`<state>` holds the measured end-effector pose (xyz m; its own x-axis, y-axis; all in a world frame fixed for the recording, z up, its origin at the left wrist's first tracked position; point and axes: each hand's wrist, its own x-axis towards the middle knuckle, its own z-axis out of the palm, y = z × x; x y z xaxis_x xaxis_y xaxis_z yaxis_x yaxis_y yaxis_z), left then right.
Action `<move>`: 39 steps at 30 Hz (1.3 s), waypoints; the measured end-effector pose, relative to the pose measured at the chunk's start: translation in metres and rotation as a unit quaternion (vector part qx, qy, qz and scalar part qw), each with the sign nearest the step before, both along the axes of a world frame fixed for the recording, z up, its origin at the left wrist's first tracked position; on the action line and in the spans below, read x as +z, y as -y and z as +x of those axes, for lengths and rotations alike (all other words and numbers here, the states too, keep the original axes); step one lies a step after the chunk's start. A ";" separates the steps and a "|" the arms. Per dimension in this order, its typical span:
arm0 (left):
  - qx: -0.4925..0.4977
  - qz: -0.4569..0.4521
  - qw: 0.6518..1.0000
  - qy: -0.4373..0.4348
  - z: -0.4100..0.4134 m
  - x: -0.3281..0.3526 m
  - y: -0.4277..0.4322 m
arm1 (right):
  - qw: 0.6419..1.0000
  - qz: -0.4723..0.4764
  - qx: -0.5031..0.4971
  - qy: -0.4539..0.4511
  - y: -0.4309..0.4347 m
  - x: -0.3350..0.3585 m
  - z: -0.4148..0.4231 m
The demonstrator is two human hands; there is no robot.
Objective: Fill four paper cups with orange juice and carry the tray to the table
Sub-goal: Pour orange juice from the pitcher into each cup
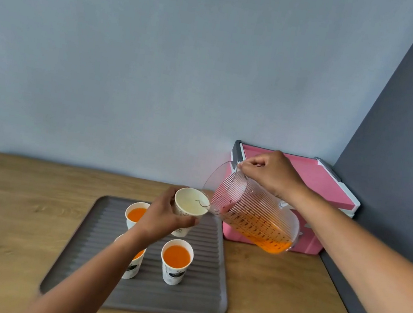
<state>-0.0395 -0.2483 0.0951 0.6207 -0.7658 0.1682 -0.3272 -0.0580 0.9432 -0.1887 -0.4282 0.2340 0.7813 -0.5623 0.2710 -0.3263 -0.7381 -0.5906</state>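
Orange juice fills three paper cups on the grey tray at lower centre, and your left hand wraps the empty fourth cup while your right hand grips the tilted pitcher; carrying remains.

— What do you have besides the job itself?
— I see a pink box with grey corner trim, closed, standing at the back right of the wooden table.
— Around it?
— A pale blue wall behind, a dark grey wall just beside it on the right.
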 end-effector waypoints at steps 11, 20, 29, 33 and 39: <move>0.013 0.014 1.000 0.006 -0.004 -0.013 -0.004 | 0.997 -0.033 0.040 -0.051 -0.006 0.005 0.009; 0.007 0.022 1.000 -0.005 -0.009 -0.014 -0.006 | 0.992 -0.078 0.053 -0.085 -0.006 0.004 0.013; 0.010 0.027 1.000 -0.002 -0.011 -0.014 -0.005 | 0.991 -0.085 0.058 -0.087 -0.013 0.010 0.013; 0.006 0.025 1.000 -0.010 -0.012 -0.012 -0.006 | 0.990 -0.095 0.056 -0.089 -0.013 0.011 0.012; -0.001 0.023 0.999 -0.026 -0.015 -0.010 -0.005 | 0.989 -0.097 0.058 -0.099 -0.011 0.013 0.012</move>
<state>-0.0545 -0.2431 0.0852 0.6261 -0.7732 0.1007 -0.2788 -0.1013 0.9550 -0.1768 -0.4169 0.2469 0.8858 -0.4190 0.1995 -0.3287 -0.8700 -0.3675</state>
